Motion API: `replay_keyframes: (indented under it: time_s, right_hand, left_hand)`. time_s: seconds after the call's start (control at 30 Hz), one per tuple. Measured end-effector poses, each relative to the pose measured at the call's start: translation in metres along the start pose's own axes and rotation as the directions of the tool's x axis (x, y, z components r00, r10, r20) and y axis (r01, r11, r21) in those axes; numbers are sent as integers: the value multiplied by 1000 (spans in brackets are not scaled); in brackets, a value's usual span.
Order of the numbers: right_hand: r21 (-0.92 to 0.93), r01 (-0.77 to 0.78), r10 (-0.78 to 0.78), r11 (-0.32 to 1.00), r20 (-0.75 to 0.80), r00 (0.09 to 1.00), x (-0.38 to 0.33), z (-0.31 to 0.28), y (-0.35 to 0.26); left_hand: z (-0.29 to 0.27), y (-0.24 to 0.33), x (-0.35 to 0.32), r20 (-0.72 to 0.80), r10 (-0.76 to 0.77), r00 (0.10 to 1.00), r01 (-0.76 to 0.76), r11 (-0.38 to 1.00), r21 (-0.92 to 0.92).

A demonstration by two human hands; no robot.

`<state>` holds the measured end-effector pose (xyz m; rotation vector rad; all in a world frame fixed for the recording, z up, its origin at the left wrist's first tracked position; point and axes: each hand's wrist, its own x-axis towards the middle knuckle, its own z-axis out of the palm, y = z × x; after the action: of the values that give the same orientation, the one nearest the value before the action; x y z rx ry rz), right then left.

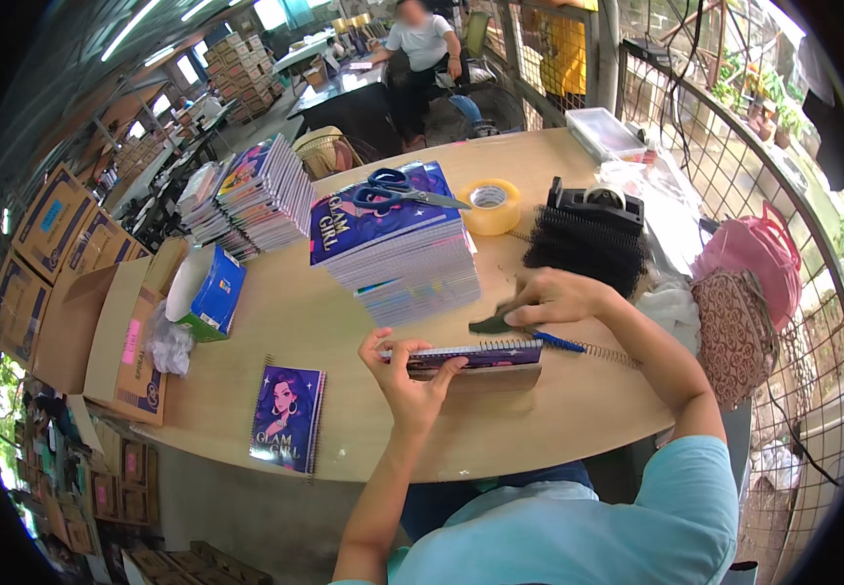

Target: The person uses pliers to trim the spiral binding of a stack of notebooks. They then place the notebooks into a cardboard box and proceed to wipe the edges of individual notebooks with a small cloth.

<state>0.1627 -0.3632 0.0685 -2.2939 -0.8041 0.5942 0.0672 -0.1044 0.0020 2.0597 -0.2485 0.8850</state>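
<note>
My left hand [410, 378] grips a notebook [480, 359] on its edge near the table's front, its coil side up. A loose length of black spiral coil [612, 355] trails off to its right. Just above the notebook, my right hand [556, 295] is closed around a dark green hand tool [490, 325], whose exact kind I cannot make out. Beneath that hand a blue, pen-like thing [560, 342] lies by the coil. To the left rests another spiral notebook [286, 419] with a purple illustrated cover, flat on the table.
A tall notebook stack [407, 258] carries blue scissors [397, 193], beside a tape roll [490, 207]. Black coils [588, 244] lie right of it. More notebooks [266, 195], a blue box [209, 292] and cartons [119, 341] are leftward. Bags [744, 302] line the right; a seated person [424, 44] is beyond.
</note>
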Motion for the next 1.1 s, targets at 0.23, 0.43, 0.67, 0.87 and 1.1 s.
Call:
replay_keyframes:
  time_s: [0.23,0.43,0.67,0.87,1.1]
  right_hand:
    - [334,133,-141,933,1,990,2,9,17]
    - [-184,41,-56,982,-78,995,10,6,17]
    - [863,406,-368,300,-288,884,-9,2,31]
    - [514,351,-374,783,-61,925,-4,5,38]
    - [505,241,-180,829,-167,969,-4,24,17]
  left_hand:
    - [3,2,5,41,-68,997,72,993,-97]
    - [0,6,8,47,26,999,-26,1000,-9]
    - [5,-2,5,69,-21,997,24,998,-50]
    - [7,0,6,42,9,999,-7,999,-49]
    - [3,-1,6,52,-19,998,23,997,-77]
